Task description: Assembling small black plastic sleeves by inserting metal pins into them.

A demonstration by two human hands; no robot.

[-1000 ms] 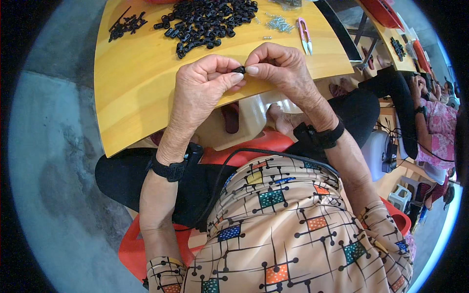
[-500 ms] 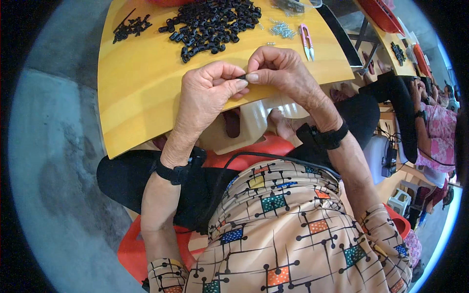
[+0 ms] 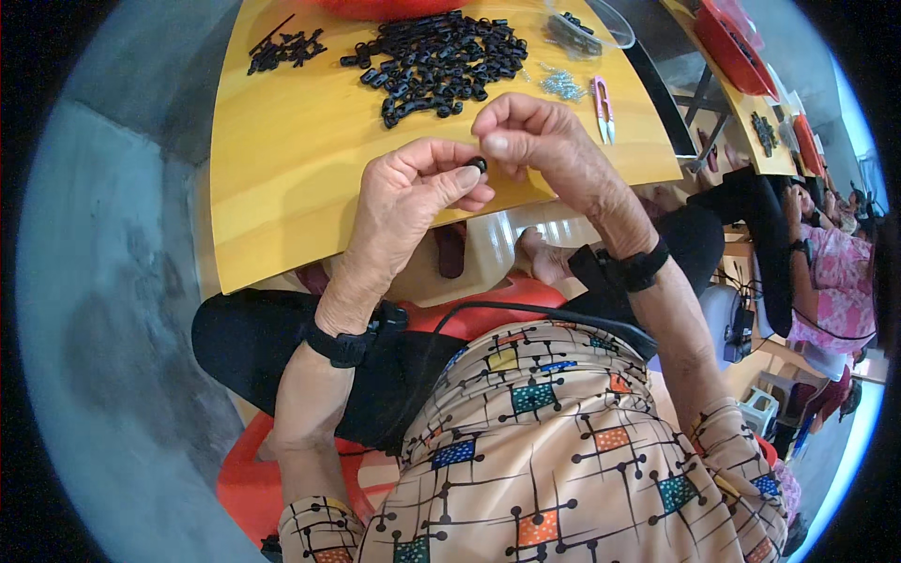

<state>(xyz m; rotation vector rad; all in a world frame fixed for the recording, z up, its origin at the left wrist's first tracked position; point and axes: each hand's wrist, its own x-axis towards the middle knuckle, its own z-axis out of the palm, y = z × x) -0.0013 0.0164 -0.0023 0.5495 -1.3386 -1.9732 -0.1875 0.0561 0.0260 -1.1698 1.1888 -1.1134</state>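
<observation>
Between the thumb and fingers of my left hand (image 3: 399, 192) is a small rounded black plastic piece (image 3: 478, 164), which looks like a cord lock part. My right hand (image 3: 549, 145) hovers just right of it, thumb and forefinger pinched together; whatever they hold, if anything, is too small to see. Beyond my hands lies a big heap of black plastic pieces (image 3: 450, 66). Small silver springs (image 3: 562, 84) lie scattered right of that heap. Thread snips (image 3: 603, 108) with a pink handle rest beside the springs. A smaller pile of thin black parts (image 3: 286, 53) is at the far left.
Everything lies on a yellow table (image 3: 282, 202), whose near edge runs below my hands. At its far side stand a red basin (image 3: 389, 8) and a clear plastic container (image 3: 615, 38). To the right, another person (image 3: 831, 263) sits by a second table holding a red tray (image 3: 737, 52).
My hands have drawn apart slightly, the right one lifting off the black piece, which stays in my left fingers. The whole view has shifted, so the table appears lower and farther right.
</observation>
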